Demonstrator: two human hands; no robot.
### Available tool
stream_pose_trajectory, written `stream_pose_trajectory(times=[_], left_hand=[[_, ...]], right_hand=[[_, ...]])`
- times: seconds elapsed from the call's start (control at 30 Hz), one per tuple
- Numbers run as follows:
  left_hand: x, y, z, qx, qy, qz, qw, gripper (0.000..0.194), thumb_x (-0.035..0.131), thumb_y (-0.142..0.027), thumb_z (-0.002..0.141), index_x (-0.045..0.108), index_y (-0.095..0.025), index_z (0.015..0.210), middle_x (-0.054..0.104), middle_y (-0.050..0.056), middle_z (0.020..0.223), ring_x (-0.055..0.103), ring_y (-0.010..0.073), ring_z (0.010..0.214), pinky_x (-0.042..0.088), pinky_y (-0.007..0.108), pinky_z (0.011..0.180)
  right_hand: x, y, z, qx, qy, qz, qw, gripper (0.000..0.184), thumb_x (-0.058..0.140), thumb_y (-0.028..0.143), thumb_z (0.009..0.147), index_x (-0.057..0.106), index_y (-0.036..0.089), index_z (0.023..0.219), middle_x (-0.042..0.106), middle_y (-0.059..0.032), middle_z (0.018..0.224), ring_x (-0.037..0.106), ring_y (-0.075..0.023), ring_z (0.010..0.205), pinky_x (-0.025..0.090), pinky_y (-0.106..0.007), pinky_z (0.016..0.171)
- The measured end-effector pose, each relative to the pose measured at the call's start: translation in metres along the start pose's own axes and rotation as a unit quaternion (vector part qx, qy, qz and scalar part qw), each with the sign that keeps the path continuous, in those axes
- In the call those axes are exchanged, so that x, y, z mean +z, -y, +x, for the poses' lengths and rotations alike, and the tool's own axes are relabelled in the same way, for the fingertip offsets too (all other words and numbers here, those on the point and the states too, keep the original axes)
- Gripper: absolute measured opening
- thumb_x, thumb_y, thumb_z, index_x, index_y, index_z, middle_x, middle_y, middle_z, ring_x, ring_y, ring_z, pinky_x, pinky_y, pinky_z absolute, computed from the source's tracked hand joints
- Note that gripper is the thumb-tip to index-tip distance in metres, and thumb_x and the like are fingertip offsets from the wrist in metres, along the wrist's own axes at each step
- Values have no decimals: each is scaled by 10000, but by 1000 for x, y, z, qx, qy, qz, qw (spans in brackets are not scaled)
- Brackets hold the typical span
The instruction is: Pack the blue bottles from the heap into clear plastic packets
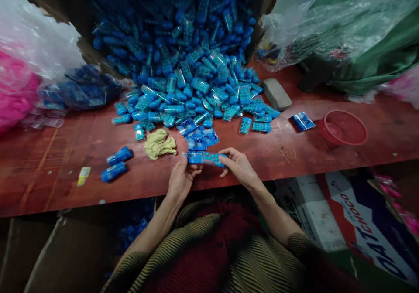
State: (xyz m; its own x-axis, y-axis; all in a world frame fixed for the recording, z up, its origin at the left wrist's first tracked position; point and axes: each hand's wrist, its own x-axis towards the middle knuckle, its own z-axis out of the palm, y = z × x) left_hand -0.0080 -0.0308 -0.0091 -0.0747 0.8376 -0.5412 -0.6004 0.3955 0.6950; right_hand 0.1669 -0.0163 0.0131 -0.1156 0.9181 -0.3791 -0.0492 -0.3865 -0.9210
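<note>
A red-brown table [327,162] is covered at the back by a big heap of blue capsule packs [196,75]. At the front edge one blue packet [206,158] is pinched between left hand [181,177] and right hand [238,166], fingers closed on its ends. A beige rag [159,144] is seen just left of it.

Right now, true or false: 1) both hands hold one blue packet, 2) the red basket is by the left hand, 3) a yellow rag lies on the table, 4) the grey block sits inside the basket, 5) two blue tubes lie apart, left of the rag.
1) True: left hand and right hand hold the blue packet.
2) False: the red basket is far on the right-hand side.
3) True: yellow rag on the table.
4) False: the grey block lies on the table, apart from the basket.
5) True: two blue tubes.
</note>
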Motion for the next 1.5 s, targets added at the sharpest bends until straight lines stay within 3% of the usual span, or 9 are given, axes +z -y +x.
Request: stream_pose_trajectory(times=[0.33, 0.5, 0.63, 0.7, 0.87, 1.03, 1.2, 1.3, 1.5], left_hand=[[7, -3, -1, -4, -10, 8, 1000, 255, 725, -344, 687, 602, -121, 692, 637, -2, 571, 588, 92, 502, 509, 184, 500], [10, 0, 1, -27, -9, -20, 999, 222, 721, -303, 700, 588, -149, 789, 690, 2, 705, 646, 121, 609, 535, 221, 561], [9, 0, 3, -32, -11, -6, 999, 198, 724, -229, 696, 579, -147, 804, 687, 1, 698, 643, 121, 597, 535, 237, 598], [9, -2, 3, -29, -6, -11, 999, 180, 720, -200, 698, 582, -143, 799, 687, 1, 701, 641, 115, 615, 533, 241, 642], [12, -6, 0, -39, 34, -40, 998, 149, 711, -175, 705, 606, -146, 806, 696, 12, 772, 646, 121, 708, 527, 258, 721], [18, -6, -7, -12, 56, -25, 998, 144, 720, -166, 689, 606, -135, 771, 673, 8, 727, 613, 95, 628, 501, 206, 667], [8, -15, -4, -101, 134, -2, 986, 294, 734, -115, 645, 633, -157, 917, 700, 40, 804, 667, 166, 762, 512, 275, 756], [2, -18, -2, -115, 154, -2, 981, 376, 747, -108, 625, 633, -178, 977, 711, 51, 842, 669, 208, 894, 500, 301, 826], [3, -15, -4, -133, 171, 3, 976, 265, 756, -104, 620, 658, -160, 860, 719, 64, 835, 661, 233, 944, 495, 314, 857]], right_hand=[[3, -9, 3, -5, 64, 20, 998, 312, 695, 347, 668, 595, 169, 904, 608, 43, 730, 535, -45, 412, 509, -205, 398], [19, -36, 2, -43, -10, -1, 999, 321, 673, 362, 701, 593, 182, 955, 592, 40, 691, 537, -66, 449, 504, -213, 429], [27, -46, -1, -110, -56, -68, 990, 280, 680, 361, 705, 648, 222, 946, 608, -12, 843, 562, -105, 604, 541, -242, 506], [26, -46, -1, -107, -55, -56, 991, 299, 677, 370, 702, 657, 232, 967, 601, -9, 828, 557, -107, 605, 551, -253, 518], [25, -39, 0, 7, 40, 75, 996, 427, 651, 395, 694, 613, 199, 1072, 530, 63, 570, 529, -88, 502, 570, -282, 526], [36, -36, -5, -86, -34, 50, 994, 323, 646, 367, 731, 624, 217, 1016, 618, 2, 844, 547, -78, 576, 556, -268, 595], [28, -36, 8, -39, 86, 108, 990, 563, 759, 299, 589, 554, 263, 1112, 534, 50, 768, 543, -98, 627, 528, -251, 585], [19, -37, 18, -66, 121, 102, 985, 792, 821, 271, 504, 493, 313, 1223, 508, 50, 820, 523, -99, 692, 492, -233, 656], [8, -29, 21, -111, 189, 8, 976, 957, 831, 305, 545, 358, 358, 1374, 497, 32, 956, 498, -97, 742, 434, -277, 823]])
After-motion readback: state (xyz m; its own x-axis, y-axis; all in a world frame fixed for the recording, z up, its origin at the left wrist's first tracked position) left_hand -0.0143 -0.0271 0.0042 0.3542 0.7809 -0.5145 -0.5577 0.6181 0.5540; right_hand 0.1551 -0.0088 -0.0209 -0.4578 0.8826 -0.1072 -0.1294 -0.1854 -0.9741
